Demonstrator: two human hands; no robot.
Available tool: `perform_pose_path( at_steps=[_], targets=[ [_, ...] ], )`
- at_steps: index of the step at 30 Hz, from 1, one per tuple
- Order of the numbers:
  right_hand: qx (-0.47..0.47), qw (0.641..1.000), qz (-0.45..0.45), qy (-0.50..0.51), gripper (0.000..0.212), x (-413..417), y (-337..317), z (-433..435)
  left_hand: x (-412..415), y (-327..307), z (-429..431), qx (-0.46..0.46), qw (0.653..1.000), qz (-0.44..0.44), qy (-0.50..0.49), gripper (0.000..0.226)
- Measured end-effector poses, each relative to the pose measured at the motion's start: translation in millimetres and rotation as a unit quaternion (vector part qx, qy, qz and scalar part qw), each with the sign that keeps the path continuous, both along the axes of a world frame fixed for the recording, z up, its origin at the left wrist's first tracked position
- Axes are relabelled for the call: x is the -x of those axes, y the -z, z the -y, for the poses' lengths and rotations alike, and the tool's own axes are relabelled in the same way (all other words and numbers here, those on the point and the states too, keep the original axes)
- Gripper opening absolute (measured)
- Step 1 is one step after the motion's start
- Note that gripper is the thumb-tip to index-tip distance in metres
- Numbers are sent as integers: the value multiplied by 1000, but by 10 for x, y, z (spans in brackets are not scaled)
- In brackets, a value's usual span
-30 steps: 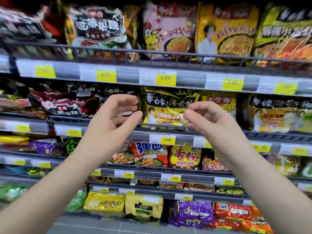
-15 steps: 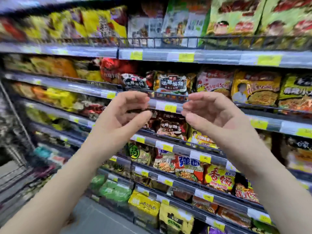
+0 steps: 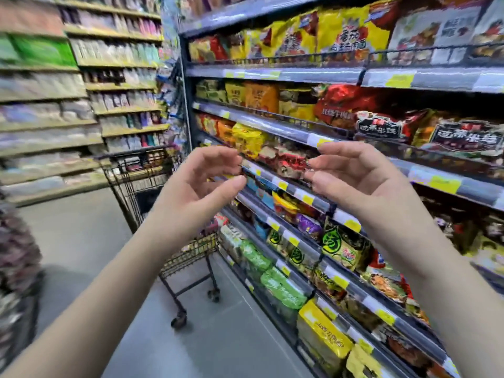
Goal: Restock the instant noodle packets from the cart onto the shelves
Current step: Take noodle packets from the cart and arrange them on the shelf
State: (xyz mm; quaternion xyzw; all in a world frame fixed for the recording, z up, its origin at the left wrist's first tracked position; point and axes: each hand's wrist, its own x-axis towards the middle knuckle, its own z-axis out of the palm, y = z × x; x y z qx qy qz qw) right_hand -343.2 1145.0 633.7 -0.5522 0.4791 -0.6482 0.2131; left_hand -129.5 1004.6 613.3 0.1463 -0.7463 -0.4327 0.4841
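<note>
Left hand (image 3: 201, 184) and right hand (image 3: 351, 178) hover empty, fingers loosely curled — best reach to the cart (image 3: 141, 184) by the shelves' (image 3: 272, 124) left end, lifting packets (image 3: 154, 157) flat, uncrushed.

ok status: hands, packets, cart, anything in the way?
Left hand and right hand empty, fingers loosely curled. Cart ahead-left by shelf end, load blurred. Noodle packets on shelves. Floor to cart shows no obstacle.
</note>
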Motion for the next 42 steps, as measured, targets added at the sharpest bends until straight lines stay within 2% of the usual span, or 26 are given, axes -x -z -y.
perform_pose_path(
  at_steps=[8,13,22,27,34,42],
  targets=[
    [-18,998,-4,-63,41,-668,174,1506,-856,243,1138,-17,997,-18,-77,33],
    [-39,993,-6,-107,38,-1128,235,2591,-1397,359,2031,-40,992,-27,-116,39],
    [-71,992,-1,-104,40,-1612,389,4024,-1926,557,3390,-70,988,0,-134,44],
    [-81,991,9,-107,41,-1608,569,4596,-1922,684,3907,-103,984,-7,-144,37],
    [-100,986,23,-131,42,-1364,895,5479,-1672,957,4663,-142,978,6,-151,40],
    [-99,982,39,-157,46,-784,1104,6822,-1074,1097,5979,-156,972,2,-177,44]
  ],
)
